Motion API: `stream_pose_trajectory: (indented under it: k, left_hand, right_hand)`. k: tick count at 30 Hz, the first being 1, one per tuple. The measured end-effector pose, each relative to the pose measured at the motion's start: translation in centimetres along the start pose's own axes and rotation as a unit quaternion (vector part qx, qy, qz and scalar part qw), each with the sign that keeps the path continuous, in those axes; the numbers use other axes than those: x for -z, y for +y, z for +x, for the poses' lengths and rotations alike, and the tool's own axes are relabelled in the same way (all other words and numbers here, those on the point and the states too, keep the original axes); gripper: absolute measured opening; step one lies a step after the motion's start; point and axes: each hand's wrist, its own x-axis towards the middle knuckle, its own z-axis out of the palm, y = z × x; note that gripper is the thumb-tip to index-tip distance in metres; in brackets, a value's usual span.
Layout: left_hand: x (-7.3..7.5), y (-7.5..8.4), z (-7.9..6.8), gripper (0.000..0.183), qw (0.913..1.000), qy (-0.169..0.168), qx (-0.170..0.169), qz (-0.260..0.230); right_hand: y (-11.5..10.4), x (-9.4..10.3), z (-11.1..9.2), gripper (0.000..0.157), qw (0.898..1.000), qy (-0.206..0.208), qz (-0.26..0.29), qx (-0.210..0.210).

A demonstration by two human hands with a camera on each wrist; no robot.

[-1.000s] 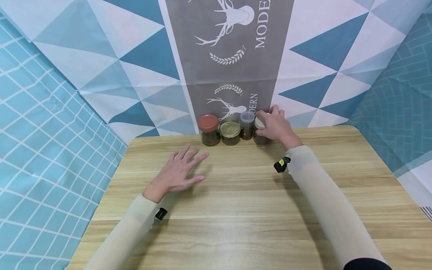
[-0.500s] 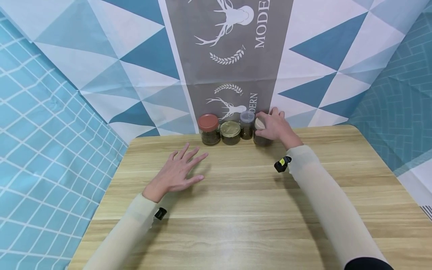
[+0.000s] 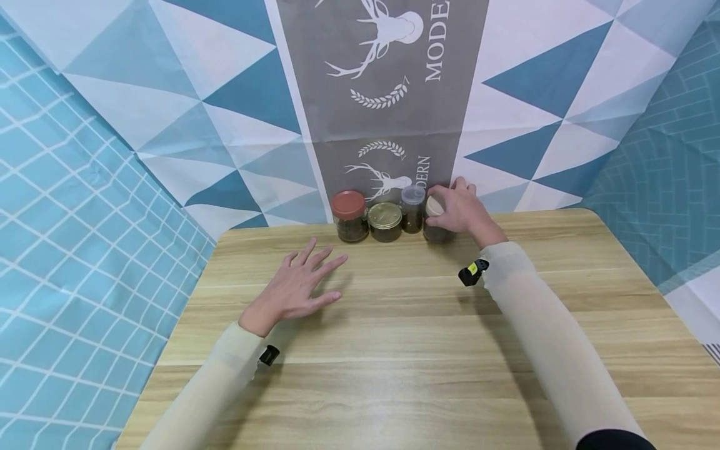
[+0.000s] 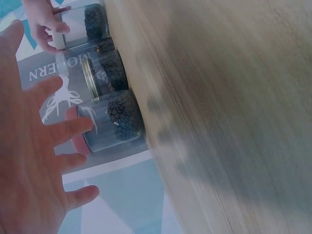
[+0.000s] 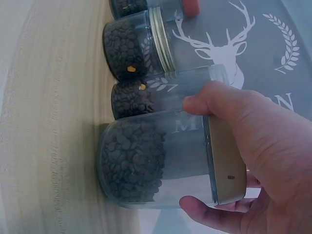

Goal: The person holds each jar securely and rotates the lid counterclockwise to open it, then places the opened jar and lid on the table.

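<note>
My right hand [image 3: 464, 209] grips the top of a glass jar with a beige lid [image 5: 226, 161], thumb and fingers on opposite sides. Dark, bean-like pieces fill about half of this jar [image 5: 131, 161], which stands upright on the table. To its left, in a row, come a narrow jar with a translucent lid [image 3: 412, 219], a low jar with a gold lid [image 3: 385, 234] and a jar with a red lid [image 3: 351, 228]; each holds similar dark pieces. My left hand [image 3: 295, 284] hovers over the table, fingers spread and holding nothing, nearest the red-lidded jar.
The wood-grain table [image 3: 382, 362] reaches back to a patterned wall covering [image 3: 230, 134], right behind the jars. Blue tile-print sheets [image 3: 73, 250] hang along the left and right sides. Each wrist wears a small black camera [image 3: 474, 272].
</note>
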Motion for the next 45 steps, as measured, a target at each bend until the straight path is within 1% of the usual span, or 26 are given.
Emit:
stream_pose_trajectory:
  k: [4, 11, 16, 22, 28, 36, 40, 45]
  left_hand:
    - [0.1, 0.0, 0.0, 0.078, 1.0000, 0.000, 0.001, 0.003]
    - [0.3, -0.1, -0.1, 0.077, 1.0000, 0.004, 0.001, 0.009]
    - [0.3, -0.2, -0.2, 0.077, 0.9999, -0.001, 0.004, 0.011]
    - [0.2, -0.3, -0.2, 0.077, 0.9999, -0.007, 0.006, 0.014]
    - [0.2, -0.4, -0.3, 0.077, 0.9998, -0.006, 0.012, 0.013]
    - [0.2, -0.6, -0.3, 0.079, 0.9998, -0.005, 0.014, 0.010]
    - [0.3, -0.7, -0.3, 0.081, 0.9998, -0.001, 0.016, 0.010]
    - [0.3, -0.8, -0.4, 0.087, 0.9996, 0.012, 0.026, 0.001]
  right_hand:
    - [-0.3, 0.8, -0.3, 0.073, 1.000, 0.008, 0.001, 0.005]
    - [-1.7, 2.8, -0.7, 0.071, 0.999, 0.033, -0.001, 0.011]
    - [-2.0, 3.5, -1.0, 0.070, 0.999, 0.043, 0.005, 0.015]
    - [-1.8, 3.6, -1.6, 0.067, 0.998, 0.056, 0.034, 0.017]
    - [-1.7, 3.5, -2.3, 0.065, 0.995, 0.072, 0.066, 0.023]
    - [-2.0, 3.6, -3.0, 0.065, 0.992, 0.091, 0.080, 0.029]
    - [-1.9, 3.3, -3.4, 0.064, 0.990, 0.110, 0.085, 0.035]
    - [-1.9, 2.3, -4.1, 0.063, 0.985, 0.135, 0.101, 0.039]
